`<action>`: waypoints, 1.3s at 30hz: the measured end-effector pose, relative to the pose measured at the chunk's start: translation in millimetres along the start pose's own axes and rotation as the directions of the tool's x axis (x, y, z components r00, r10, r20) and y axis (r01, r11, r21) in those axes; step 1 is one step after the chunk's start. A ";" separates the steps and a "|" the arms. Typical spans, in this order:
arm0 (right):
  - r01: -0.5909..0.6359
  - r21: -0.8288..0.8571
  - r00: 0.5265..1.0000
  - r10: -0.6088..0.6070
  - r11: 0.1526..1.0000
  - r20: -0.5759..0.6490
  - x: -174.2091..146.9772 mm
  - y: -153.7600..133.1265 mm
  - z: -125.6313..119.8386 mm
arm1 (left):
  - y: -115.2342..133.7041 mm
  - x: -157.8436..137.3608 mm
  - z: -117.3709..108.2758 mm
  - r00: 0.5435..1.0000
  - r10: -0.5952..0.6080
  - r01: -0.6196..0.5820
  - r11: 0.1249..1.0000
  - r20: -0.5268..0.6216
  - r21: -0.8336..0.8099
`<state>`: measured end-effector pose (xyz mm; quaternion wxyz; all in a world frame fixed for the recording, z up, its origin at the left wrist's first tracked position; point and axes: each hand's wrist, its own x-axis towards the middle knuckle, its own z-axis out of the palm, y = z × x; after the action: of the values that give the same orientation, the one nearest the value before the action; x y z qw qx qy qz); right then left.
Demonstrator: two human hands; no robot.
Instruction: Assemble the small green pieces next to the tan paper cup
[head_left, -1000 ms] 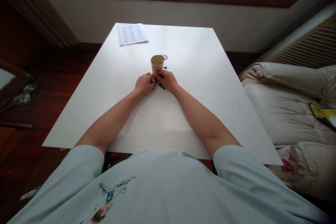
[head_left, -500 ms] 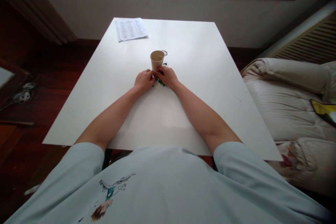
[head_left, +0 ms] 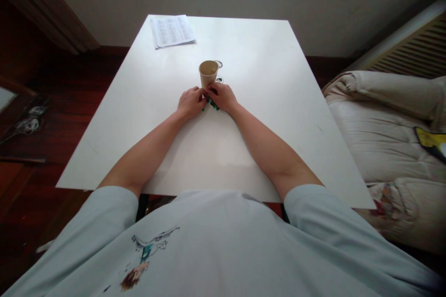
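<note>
Both my hands meet in the middle of the white table [head_left: 216, 148], just in front of a tan paper cup [head_left: 208, 68] that stands upright. My left hand [head_left: 191, 102] has its fingers closed, thumb and fingertips touching those of the other hand. My right hand [head_left: 223, 95] is bent in a pinch at the cup's foot. Whatever sits between the fingertips is too small to make out. Small green and dark beads [head_left: 213, 105] lie beneath and between the hands, partly hidden by them. A thin dark loop [head_left: 219, 64] shows at the cup's right rim.
Behind the cup's right side lies a small ring-like item [head_left: 219, 80]. Printed sheets [head_left: 173, 31] rest at the table's far left corner. A cushioned pale sofa [head_left: 386, 125] stands to the right, and cables [head_left: 29, 123] lie on the floor at left.
The camera view has tilted slightly downward, so the table sits higher in the picture. My hands stay together in front of the cup, with only slight finger movement.
</note>
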<state>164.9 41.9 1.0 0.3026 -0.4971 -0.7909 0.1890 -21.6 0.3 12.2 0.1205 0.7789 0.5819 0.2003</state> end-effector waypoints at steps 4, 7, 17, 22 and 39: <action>0.008 -0.001 1.000 -0.008 1.000 0.004 -0.2 -0.5 -0.5 | -2.8 1.2 1.9 1.000 0.001 -0.001 1.000 -0.002 -0.006; 0.016 0.015 1.000 -0.016 1.000 0.003 -1.9 -4.8 -3.4 | -3.1 1.3 2.1 1.000 -0.007 0.007 1.000 0.002 -0.019; 0.011 0.014 1.000 -0.011 1.000 -0.011 0.5 1.3 1.4 | 2.1 0.2 -1.1 1.000 -0.012 0.012 1.000 0.000 -0.010; 0.011 0.019 1.000 -0.011 1.000 -0.013 -0.9 -2.0 -0.1 | 2.5 -0.2 -1.5 1.000 -0.011 0.011 0.999 -0.005 -0.037; -0.007 -0.004 1.000 0.007 1.000 0.013 -2.8 -6.6 -4.5 | 6.0 -1.5 -4.9 0.999 -0.032 0.032 0.999 0.014 -0.035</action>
<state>164.3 36.5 7.5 0.2960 -0.4993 -0.7914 0.1918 -19.0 -3.1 18.8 0.1414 0.7686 0.5899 0.2032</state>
